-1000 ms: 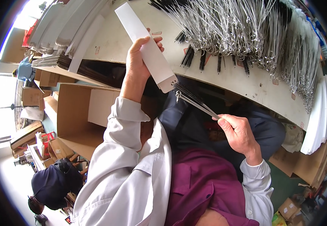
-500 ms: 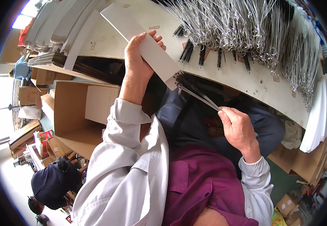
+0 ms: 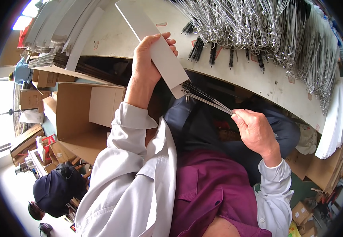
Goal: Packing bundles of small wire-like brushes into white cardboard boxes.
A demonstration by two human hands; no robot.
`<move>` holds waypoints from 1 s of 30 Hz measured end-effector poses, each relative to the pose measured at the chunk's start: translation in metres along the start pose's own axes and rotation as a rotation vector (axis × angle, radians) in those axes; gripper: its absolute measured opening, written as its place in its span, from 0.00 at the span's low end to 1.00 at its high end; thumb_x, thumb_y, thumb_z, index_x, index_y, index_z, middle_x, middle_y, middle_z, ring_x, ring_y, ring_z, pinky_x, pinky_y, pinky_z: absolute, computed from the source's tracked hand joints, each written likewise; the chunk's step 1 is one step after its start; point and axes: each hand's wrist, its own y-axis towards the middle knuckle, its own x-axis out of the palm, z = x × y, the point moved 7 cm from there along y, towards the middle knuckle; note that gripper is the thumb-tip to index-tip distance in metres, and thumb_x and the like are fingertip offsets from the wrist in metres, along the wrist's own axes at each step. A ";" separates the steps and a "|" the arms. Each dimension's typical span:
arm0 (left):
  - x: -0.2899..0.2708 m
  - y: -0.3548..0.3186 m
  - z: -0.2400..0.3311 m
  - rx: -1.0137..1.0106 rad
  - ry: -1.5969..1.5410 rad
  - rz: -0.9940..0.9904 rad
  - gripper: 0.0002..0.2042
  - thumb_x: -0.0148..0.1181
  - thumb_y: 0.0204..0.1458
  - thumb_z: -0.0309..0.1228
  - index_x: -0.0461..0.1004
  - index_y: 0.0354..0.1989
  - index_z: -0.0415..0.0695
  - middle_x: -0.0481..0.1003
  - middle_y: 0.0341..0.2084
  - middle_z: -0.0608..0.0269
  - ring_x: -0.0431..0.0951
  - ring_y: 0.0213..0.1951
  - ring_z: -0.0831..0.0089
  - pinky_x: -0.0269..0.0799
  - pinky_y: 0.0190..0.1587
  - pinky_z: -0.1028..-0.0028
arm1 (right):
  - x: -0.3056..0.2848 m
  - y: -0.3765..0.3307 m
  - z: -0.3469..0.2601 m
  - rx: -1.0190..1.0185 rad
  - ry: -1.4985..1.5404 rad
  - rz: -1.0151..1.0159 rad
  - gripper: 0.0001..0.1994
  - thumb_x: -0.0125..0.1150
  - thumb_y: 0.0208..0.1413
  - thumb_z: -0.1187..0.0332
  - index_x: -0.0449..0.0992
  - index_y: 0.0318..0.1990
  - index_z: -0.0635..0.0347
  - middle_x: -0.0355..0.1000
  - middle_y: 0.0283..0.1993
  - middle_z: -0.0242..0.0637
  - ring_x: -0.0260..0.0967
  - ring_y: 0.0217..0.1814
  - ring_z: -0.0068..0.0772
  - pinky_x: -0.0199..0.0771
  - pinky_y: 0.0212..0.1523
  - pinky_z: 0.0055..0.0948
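Observation:
A long, narrow white box [image 3: 168,65] is gripped in my left hand [image 3: 144,63], tilted with its far end over the table. Its near end faces my lap, with a flap hanging there. Pinched between the thumb and fingers of my right hand [image 3: 256,132] are several thin wire-handled brushes [image 3: 208,99]. Their black bristles and a small wire loop are at the box's near end; whether any bristles are inside it I cannot tell.
A big pile of wire brushes [image 3: 254,35] covers the table's [image 3: 266,87] far right. White flat cartons [image 3: 66,31] are stacked at far left, more white ones [image 3: 333,126] at right. An open cardboard box [image 3: 80,146] stands left of me. A person in dark clothes [image 3: 57,189] is at lower left.
The white box has shifted slightly right and steepened in my left hand. My right hand has moved a little right and down, still holding the brushes by their wire ends.

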 end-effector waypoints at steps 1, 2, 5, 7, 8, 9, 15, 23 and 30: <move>0.001 -0.002 -0.001 -0.001 0.000 0.001 0.20 0.57 0.58 0.33 0.71 0.52 0.28 0.75 0.37 0.46 0.76 0.36 0.60 0.77 0.44 0.62 | 0.001 0.002 0.001 0.023 0.079 -0.046 0.09 0.59 0.67 0.66 0.79 0.42 0.64 0.76 0.31 0.49 0.74 0.29 0.57 0.73 0.30 0.44; 0.003 -0.005 -0.002 0.002 0.023 -0.004 0.20 0.57 0.58 0.34 0.71 0.53 0.28 0.76 0.37 0.46 0.76 0.36 0.60 0.77 0.44 0.61 | 0.002 0.004 0.002 0.046 0.159 -0.092 0.10 0.58 0.68 0.66 0.79 0.41 0.65 0.75 0.30 0.51 0.73 0.29 0.58 0.72 0.30 0.44; 0.003 -0.010 -0.003 0.020 0.025 -0.001 0.20 0.57 0.58 0.34 0.71 0.52 0.28 0.76 0.37 0.46 0.76 0.35 0.60 0.77 0.44 0.61 | 0.003 0.006 0.009 0.140 0.177 -0.174 0.12 0.57 0.69 0.66 0.78 0.39 0.68 0.73 0.28 0.54 0.71 0.28 0.59 0.69 0.29 0.43; 0.002 -0.013 -0.005 0.033 0.003 0.005 0.20 0.57 0.58 0.34 0.71 0.52 0.29 0.75 0.37 0.46 0.76 0.35 0.60 0.77 0.44 0.61 | 0.002 0.008 0.008 0.190 0.221 -0.216 0.12 0.57 0.69 0.66 0.78 0.39 0.68 0.72 0.28 0.54 0.70 0.27 0.60 0.68 0.28 0.44; 0.000 -0.014 -0.005 0.056 -0.034 -0.002 0.20 0.57 0.57 0.34 0.71 0.52 0.29 0.75 0.37 0.46 0.76 0.35 0.60 0.76 0.44 0.61 | 0.004 0.007 0.010 0.241 0.264 -0.255 0.12 0.57 0.70 0.66 0.78 0.39 0.68 0.72 0.27 0.55 0.69 0.27 0.60 0.68 0.28 0.44; 0.000 -0.016 -0.005 0.079 -0.071 -0.009 0.20 0.58 0.57 0.34 0.72 0.51 0.29 0.74 0.37 0.47 0.76 0.35 0.60 0.76 0.44 0.61 | 0.010 0.005 0.013 0.243 0.265 -0.257 0.12 0.57 0.70 0.66 0.78 0.39 0.68 0.72 0.27 0.55 0.69 0.27 0.60 0.68 0.28 0.44; -0.001 -0.020 -0.007 0.134 -0.121 0.104 0.19 0.58 0.56 0.33 0.72 0.49 0.29 0.73 0.37 0.47 0.75 0.35 0.60 0.74 0.45 0.61 | 0.023 0.001 0.012 0.186 0.232 -0.108 0.14 0.57 0.70 0.64 0.79 0.38 0.67 0.73 0.26 0.54 0.69 0.27 0.61 0.69 0.29 0.42; 0.010 -0.026 -0.019 0.126 -0.145 0.068 0.20 0.59 0.54 0.34 0.72 0.48 0.30 0.73 0.36 0.47 0.75 0.34 0.60 0.73 0.45 0.61 | 0.052 0.006 0.023 0.288 0.609 -0.240 0.16 0.56 0.72 0.62 0.82 0.44 0.69 0.68 0.19 0.36 0.62 0.21 0.24 0.64 0.25 0.31; 0.027 -0.043 -0.068 0.005 -0.126 0.060 0.18 0.62 0.55 0.41 0.73 0.44 0.39 0.74 0.34 0.53 0.74 0.33 0.64 0.73 0.42 0.65 | 0.081 0.037 0.013 0.495 0.929 -0.368 0.19 0.56 0.72 0.58 0.82 0.38 0.67 0.68 0.21 0.26 0.61 0.24 0.16 0.63 0.26 0.25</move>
